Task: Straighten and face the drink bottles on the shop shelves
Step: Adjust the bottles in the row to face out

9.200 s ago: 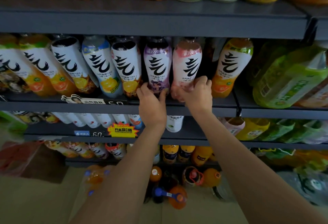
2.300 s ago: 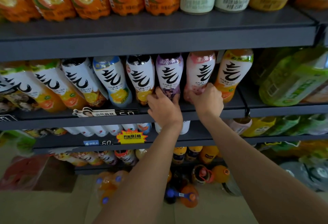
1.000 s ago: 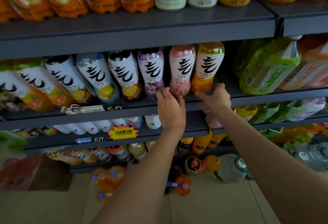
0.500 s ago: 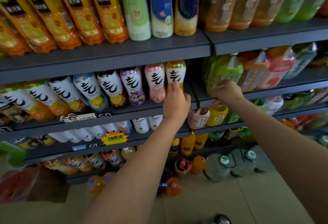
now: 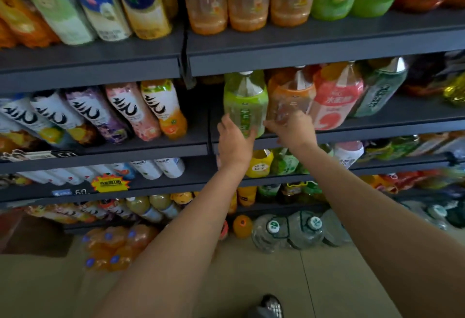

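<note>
Shop aisle, dark grey shelves packed with drinks. Green bottle (image 5: 245, 102) upright at left end of second shelf (image 5: 377, 132), just beside orange bottle (image 5: 289, 96). Left hand (image 5: 235, 141) reaches up from below, grip wrapped round green bottle's lower body, thumb on its left side. Right hand (image 5: 293, 128) raised alongside, grip curled round base of orange bottle. Both forearms extended upward, nearly parallel. Red-labelled bottle (image 5: 333, 101) next right. White-labelled bottles (image 5: 130, 111) lean in row on left bay.
</note>
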The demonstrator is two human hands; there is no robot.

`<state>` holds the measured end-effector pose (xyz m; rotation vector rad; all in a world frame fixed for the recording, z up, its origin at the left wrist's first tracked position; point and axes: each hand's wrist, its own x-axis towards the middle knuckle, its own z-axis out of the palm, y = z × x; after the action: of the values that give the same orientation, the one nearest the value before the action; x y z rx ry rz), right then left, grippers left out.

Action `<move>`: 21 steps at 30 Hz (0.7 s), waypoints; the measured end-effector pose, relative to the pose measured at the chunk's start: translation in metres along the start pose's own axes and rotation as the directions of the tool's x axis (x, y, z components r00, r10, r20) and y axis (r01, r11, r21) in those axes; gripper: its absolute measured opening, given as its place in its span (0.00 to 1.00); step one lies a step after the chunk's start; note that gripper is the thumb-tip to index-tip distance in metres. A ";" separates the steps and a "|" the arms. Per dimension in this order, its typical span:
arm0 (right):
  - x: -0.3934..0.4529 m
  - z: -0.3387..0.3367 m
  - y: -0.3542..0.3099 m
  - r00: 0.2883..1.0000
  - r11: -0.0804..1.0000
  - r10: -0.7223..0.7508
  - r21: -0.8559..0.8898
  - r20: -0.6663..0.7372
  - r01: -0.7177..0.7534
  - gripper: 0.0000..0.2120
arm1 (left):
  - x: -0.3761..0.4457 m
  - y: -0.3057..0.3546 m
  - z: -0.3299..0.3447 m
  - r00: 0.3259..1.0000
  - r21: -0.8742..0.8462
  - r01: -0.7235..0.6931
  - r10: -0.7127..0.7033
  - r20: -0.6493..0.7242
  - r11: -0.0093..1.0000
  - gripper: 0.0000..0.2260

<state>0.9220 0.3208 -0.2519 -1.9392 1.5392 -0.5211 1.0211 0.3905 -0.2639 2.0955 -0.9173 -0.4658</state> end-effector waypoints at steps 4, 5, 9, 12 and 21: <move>0.015 0.015 -0.015 0.997 0.992 -0.072 -0.106 0.027 0.074 0.20 | -0.001 -0.004 -0.001 0.999 0.007 -0.046 0.046 0.007 0.999 0.24; 0.018 0.017 -0.018 0.998 0.991 -0.066 -0.120 -0.001 0.065 0.20 | 0.000 -0.006 -0.002 0.999 0.000 -0.051 0.051 0.014 0.999 0.24; 0.023 0.021 -0.022 0.992 0.972 -0.096 -0.222 -0.079 0.076 0.19 | 0.006 -0.013 -0.006 0.998 0.041 -0.059 0.057 0.034 0.997 0.24; 0.022 0.019 -0.020 0.992 0.964 -0.103 -0.252 -0.070 0.083 0.18 | 0.003 -0.016 -0.009 0.996 0.045 -0.076 0.074 0.041 0.996 0.24; -0.009 -0.050 -0.033 0.920 0.901 -0.390 -0.189 0.043 0.391 0.13 | -0.021 0.017 -0.057 0.867 0.117 -0.428 0.443 -0.227 0.896 0.13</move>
<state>0.9119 0.3235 -0.1922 -2.4204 1.2342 -0.5457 1.0330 0.4284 -0.2144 1.8654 -1.2216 0.0638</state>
